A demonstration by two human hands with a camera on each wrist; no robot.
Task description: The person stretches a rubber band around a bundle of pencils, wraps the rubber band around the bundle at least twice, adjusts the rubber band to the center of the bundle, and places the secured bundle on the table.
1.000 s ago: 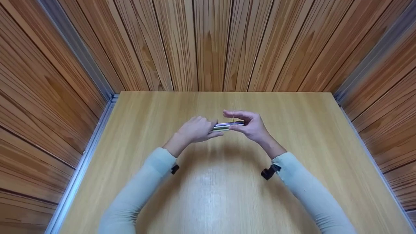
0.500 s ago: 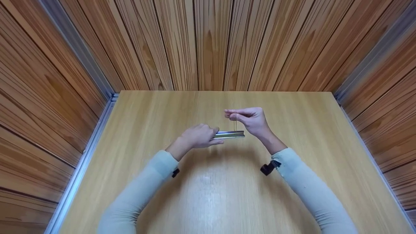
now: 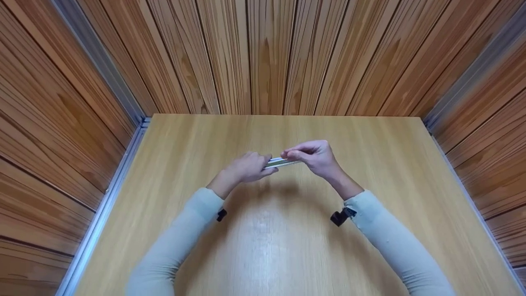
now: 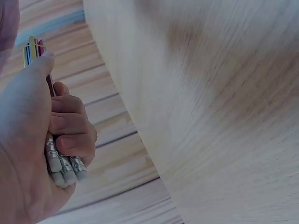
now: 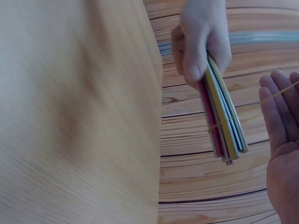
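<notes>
A bundle of several pencils (image 5: 224, 112) with eraser ends hangs in the air above the table. My left hand (image 3: 246, 166) grips it, fingers curled round the shafts; the white erasers (image 4: 67, 175) stick out below the little finger in the left wrist view. Around the bundle's free end runs a thin yellowish rubber band (image 5: 280, 92), stretched across to my right hand (image 3: 314, 156). That hand pinches the band close to the free end and hides the pencil tips in the head view. In the right wrist view its fingers look fairly straight, and its thumb is hidden.
A light wooden table (image 3: 263, 238) lies beneath both hands. Wood-plank walls (image 3: 267, 57) stand behind and at both sides, with a metal rail (image 3: 107, 197) along the left edge. Each wrist carries a small black camera (image 3: 339, 218).
My right hand moved from the pencils' free end upward, stretching the band above them, then came back down to that end. The left hand dipped with the pencils and rose again.
</notes>
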